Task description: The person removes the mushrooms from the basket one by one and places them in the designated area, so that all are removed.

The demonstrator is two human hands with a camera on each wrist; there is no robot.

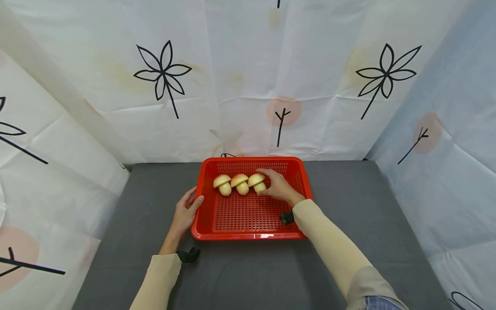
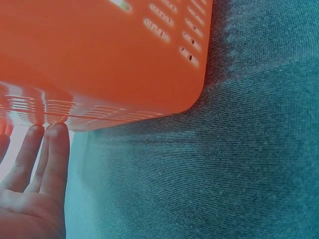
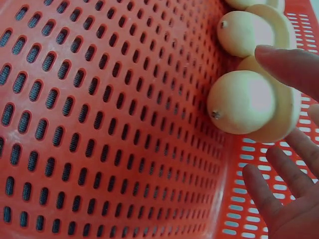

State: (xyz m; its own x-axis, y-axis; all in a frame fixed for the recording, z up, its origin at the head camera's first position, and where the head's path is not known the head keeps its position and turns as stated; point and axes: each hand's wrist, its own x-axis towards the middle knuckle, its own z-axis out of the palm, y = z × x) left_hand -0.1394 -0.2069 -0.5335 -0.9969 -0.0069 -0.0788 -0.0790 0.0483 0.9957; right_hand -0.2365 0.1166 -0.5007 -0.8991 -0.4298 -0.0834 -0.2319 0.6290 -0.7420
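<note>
Three toy mushrooms stand in a row in a red plastic basket (image 1: 236, 219): a left mushroom (image 1: 223, 185), a middle mushroom (image 1: 241, 185) and a right mushroom (image 1: 257, 183). Their caps are cream with reddish tops, their stems pale and round. My right hand (image 1: 277, 186) is spread around the right mushroom, thumb by its stem and fingers by its cap. In the right wrist view, the thumb (image 3: 284, 64) overlaps the row and the other fingers are spread near the basket wall. My left hand (image 1: 186, 211) is at the basket's left side, straight fingertips (image 2: 60, 132) against its outer wall.
The basket stands on a grey cloth-covered table (image 1: 248, 275). White curtains (image 1: 232, 86) with black plant drawings hang behind and on both sides. Dark straps circle both wrists, the left strap (image 1: 188, 255) near the basket's front left corner.
</note>
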